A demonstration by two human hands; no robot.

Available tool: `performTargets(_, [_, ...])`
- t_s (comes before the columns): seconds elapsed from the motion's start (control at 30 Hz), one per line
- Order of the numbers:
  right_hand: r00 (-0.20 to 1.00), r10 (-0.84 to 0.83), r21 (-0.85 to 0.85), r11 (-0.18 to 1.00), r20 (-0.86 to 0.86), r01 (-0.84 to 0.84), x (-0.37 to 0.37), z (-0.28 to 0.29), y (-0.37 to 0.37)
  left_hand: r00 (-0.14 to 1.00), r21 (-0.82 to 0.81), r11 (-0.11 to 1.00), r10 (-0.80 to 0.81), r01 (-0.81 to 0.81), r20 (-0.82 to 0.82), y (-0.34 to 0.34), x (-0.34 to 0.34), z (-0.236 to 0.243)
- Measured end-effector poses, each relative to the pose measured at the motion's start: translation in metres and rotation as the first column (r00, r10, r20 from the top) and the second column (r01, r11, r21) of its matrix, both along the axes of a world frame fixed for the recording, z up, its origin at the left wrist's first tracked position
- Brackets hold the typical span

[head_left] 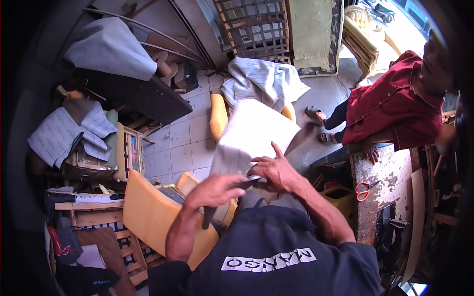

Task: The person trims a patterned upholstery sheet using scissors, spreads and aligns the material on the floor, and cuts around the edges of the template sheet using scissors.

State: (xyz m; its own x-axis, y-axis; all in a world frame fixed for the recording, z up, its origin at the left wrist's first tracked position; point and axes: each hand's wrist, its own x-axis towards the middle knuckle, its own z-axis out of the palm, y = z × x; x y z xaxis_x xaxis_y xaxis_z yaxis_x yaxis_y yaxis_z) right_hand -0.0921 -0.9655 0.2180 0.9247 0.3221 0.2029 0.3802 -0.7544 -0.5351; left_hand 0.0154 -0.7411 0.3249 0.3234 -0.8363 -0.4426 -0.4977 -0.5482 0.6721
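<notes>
A white, boxy padded piece (256, 129) lies in front of me, its near edge by my hands. My left hand (216, 190) is closed around a dark hand tool (245, 183). One end of the tool points toward my right hand and the other sticks out below my left palm; its exact kind is unclear. My right hand (277, 172) rests on the near edge of the white piece, fingers bent over it and one finger stretched away from me. What lies under the right palm is hidden.
A person in a maroon shirt (390, 106) stands at right, one hand on a worn workbench (395, 167) holding red-handled scissors (364, 191). Yellow foam chair parts (158, 217) lie at left. Grey fabric (266, 81) drapes beyond the white piece. A dark panel (143, 96) juts in.
</notes>
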Motion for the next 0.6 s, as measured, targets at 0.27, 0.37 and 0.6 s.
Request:
performTargets(0.27, [0.871,-0.104,0.429,0.838,-0.48,0.336,0.037,-0.019,-0.2,0.96,0.072,0.961,0.273,-0.269,-0.059,-0.027,0.119,0.133])
performTargets(0.37, [0.916,-0.223,0.477,0.798,-0.333,0.368,0.07,-0.013,-0.234,0.909,0.086,0.908,0.415,-0.41,-0.047,-0.054,0.123,0.158])
performTargets(0.6, [0.856,-0.47,0.535,0.676,-0.217,0.507,0.148,-0.02,-0.255,0.872,0.058,0.876,0.481,-0.478,-0.086,-0.082,0.132,0.185])
